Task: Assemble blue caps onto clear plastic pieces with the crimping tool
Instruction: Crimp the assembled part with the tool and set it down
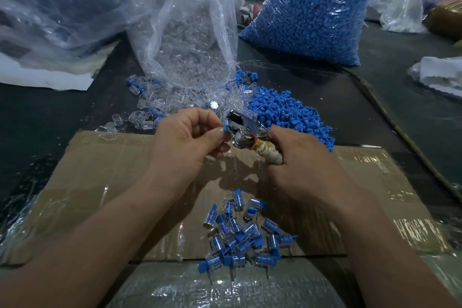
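Note:
My left hand [186, 136] pinches a small clear piece with a blue cap [227, 125] between thumb and fingers, held against the metal jaws of the crimping tool [241, 132]. My right hand [297, 157] grips the tool's cloth-wrapped handle [266, 154]. Below my hands a pile of assembled blue-and-clear pieces [241, 235] lies on the cardboard [105, 182]. Loose blue caps [285, 112] are heaped beyond the tool. Loose clear pieces [150, 105] spill from an open clear bag [190, 40].
A large bag of blue caps [310, 10] stands at the back right. More plastic bags [57, 5] fill the back left. A white cloth [440, 74] lies at the right, and a cord [390, 120] runs down the dark table.

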Action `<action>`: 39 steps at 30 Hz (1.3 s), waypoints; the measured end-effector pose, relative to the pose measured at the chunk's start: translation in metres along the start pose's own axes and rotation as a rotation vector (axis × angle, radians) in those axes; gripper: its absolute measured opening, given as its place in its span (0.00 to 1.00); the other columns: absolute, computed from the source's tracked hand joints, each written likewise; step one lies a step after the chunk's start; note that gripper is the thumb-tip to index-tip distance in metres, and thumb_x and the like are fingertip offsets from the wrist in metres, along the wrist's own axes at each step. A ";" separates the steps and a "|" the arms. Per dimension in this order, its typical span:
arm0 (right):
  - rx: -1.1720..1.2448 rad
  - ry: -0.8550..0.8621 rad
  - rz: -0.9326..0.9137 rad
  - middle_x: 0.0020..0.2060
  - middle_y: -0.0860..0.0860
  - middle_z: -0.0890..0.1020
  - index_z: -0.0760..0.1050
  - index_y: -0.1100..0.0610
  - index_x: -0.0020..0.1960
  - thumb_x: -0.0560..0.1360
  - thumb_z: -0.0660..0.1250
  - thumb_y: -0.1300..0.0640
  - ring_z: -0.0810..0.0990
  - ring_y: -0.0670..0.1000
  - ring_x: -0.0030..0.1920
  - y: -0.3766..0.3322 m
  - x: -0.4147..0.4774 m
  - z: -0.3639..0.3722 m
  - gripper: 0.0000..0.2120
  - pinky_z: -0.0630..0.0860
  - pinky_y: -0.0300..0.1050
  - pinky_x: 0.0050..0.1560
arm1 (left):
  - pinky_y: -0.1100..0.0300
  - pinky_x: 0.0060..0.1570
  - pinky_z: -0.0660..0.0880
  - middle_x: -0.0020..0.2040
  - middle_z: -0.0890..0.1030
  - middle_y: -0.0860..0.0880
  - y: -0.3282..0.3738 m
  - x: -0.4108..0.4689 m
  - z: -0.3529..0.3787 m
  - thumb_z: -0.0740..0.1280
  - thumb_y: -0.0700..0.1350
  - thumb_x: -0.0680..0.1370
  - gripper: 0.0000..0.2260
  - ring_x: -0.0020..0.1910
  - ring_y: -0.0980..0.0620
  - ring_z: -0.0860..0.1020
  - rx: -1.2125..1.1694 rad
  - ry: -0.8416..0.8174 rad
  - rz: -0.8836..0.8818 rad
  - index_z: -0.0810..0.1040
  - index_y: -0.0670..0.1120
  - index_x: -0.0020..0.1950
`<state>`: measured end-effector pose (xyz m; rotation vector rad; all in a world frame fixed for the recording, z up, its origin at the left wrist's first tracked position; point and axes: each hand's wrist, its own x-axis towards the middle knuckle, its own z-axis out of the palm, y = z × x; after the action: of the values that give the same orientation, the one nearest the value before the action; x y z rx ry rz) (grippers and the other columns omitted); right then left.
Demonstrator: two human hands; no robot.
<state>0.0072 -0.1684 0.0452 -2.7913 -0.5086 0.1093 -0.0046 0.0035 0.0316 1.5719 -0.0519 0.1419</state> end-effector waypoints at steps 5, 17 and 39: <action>0.055 0.027 0.014 0.32 0.42 0.69 0.62 0.47 0.35 0.69 0.63 0.53 0.66 0.40 0.34 -0.002 0.002 0.001 0.10 0.61 0.41 0.33 | 0.70 0.30 0.75 0.28 0.79 0.50 0.000 -0.002 0.001 0.66 0.30 0.72 0.09 0.27 0.59 0.78 0.038 0.024 0.021 0.76 0.43 0.38; 0.012 0.056 -0.014 0.33 0.41 0.68 0.62 0.46 0.37 0.66 0.60 0.48 0.65 0.39 0.34 -0.002 0.002 0.004 0.07 0.59 0.36 0.32 | 0.69 0.30 0.76 0.28 0.80 0.53 -0.002 -0.002 0.001 0.66 0.31 0.72 0.09 0.27 0.59 0.78 0.026 0.064 0.015 0.76 0.44 0.37; -0.122 -0.170 0.078 0.41 0.40 0.67 0.66 0.44 0.48 0.57 0.64 0.31 0.67 0.44 0.43 0.010 0.002 0.003 0.26 0.66 0.43 0.41 | 0.66 0.32 0.77 0.34 0.83 0.50 0.007 -0.008 -0.008 0.72 0.47 0.61 0.09 0.31 0.55 0.79 0.107 -0.649 -0.115 0.82 0.47 0.40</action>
<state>0.0124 -0.1758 0.0397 -2.9377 -0.4605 0.3459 -0.0135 0.0108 0.0378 1.6670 -0.4662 -0.4667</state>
